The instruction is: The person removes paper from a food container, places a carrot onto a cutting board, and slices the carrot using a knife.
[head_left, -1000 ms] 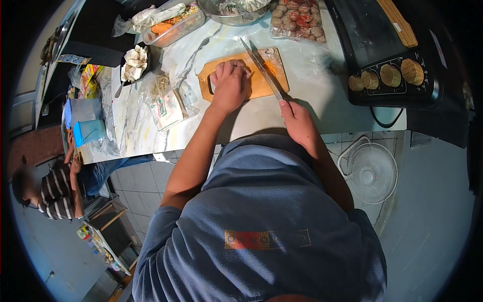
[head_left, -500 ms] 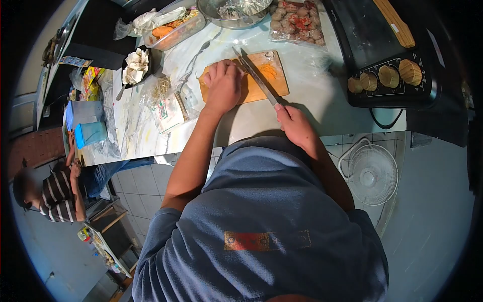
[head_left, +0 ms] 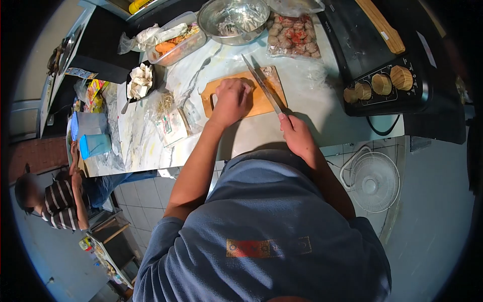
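Observation:
A wooden cutting board (head_left: 259, 104) lies on the marble-patterned counter. My left hand (head_left: 232, 102) rests over its middle with fingers curled downward; whatever is beneath or inside them is hidden. My right hand (head_left: 298, 135) is closed around the handle of a long kitchen knife (head_left: 263, 85). The blade slants across the right part of the board, its tip reaching past the far edge. Beside the blade, in the board's far right corner, is a pale brownish patch (head_left: 272, 75) I cannot identify. No orange shreds show on the board.
Behind the board stand a steel bowl (head_left: 233, 38), a bag of meatballs (head_left: 294, 43) and a plastic container with carrots (head_left: 166, 48). A black bowl (head_left: 151, 88) holds pale folded pieces. On the right is a black appliance with wooden knobs (head_left: 381, 84). Another person (head_left: 63, 196) sits at far left.
My left hand has moved right across the board, and its fingers are more tightly curled. The orange shreds seen right of the knife are out of sight. The view has shifted slightly.

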### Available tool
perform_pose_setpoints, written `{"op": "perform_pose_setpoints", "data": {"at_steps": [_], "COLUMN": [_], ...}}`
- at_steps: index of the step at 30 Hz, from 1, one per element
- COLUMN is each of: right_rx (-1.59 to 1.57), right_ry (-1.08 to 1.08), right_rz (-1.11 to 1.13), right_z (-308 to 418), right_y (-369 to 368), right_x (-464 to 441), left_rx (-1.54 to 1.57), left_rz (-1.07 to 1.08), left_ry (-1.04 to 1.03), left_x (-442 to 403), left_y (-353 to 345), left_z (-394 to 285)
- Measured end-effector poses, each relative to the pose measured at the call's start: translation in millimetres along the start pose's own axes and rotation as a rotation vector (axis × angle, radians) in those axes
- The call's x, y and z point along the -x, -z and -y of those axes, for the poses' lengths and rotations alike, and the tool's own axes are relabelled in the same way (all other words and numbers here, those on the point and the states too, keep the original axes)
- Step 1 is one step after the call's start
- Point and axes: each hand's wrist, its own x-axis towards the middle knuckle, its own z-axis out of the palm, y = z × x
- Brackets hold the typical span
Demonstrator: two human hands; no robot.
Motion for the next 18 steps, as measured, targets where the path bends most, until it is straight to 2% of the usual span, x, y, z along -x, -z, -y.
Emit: {"op": "perform_pose_setpoints", "data": {"at_steps": [5,14,18], "right_rx": [-0.011,-0.039,-0.014], "right_ry": [-0.017,-0.009,-0.022], "right_rz": [-0.115,-0.121,-0.126], "right_z": [1.6,-4.2,-5.1], "right_y": [13.6,16.0,13.0], "right_x": [6.7,11.7,9.6], "left_rx": [-0.049,-0.252,-0.197], "left_rz": [0.025,0.076,0.045], "left_ry": [-0.072,-0.143,-0.118], "left_x": [-15.4,-18.5,-15.6], "left_y": [-19.4,-31.3,-32.7], "left_z": [-15.0,-24.8,-21.0]}}
